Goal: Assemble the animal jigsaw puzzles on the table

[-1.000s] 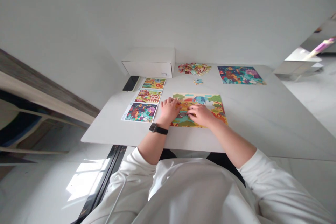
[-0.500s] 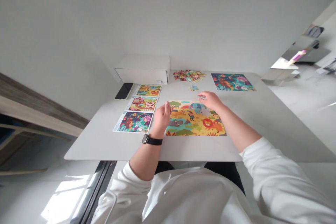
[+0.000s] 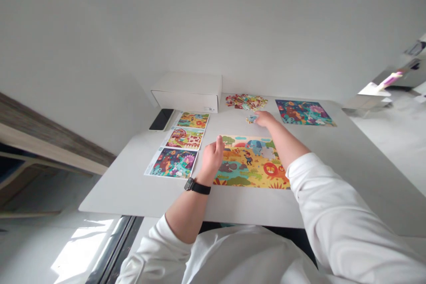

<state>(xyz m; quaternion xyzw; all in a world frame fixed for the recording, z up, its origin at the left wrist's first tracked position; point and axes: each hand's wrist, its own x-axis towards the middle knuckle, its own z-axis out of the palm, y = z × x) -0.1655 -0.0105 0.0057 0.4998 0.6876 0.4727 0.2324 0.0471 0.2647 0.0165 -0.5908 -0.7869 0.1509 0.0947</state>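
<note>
My right hand (image 3: 264, 119) reaches over the table with its fingertips down on a small group of light-blue and yellow puzzle pieces (image 3: 250, 119). Its fingers are closed at the right side of that group and partly cover it. My left hand (image 3: 212, 156), with a black watch on the wrist, rests beside the left edge of the safari jigsaw puzzle (image 3: 248, 173). The left thumb points up, apart from the hand; the other fingers are mostly hidden, and I see nothing held there. My right forearm and sleeve cover the right edge of the jigsaw.
A heap of loose puzzle pieces (image 3: 246, 101) lies by the wall, right of a white box (image 3: 186, 97). A dark forest puzzle (image 3: 304, 112) is at the back right. On the left are a picture sheet (image 3: 185, 138) and a black phone (image 3: 161, 119).
My right hand has moved forward from above the safari jigsaw to the small group of pieces, and its fingers have closed. My left hand stays by the jigsaw's left edge. The view has shifted slightly.
</note>
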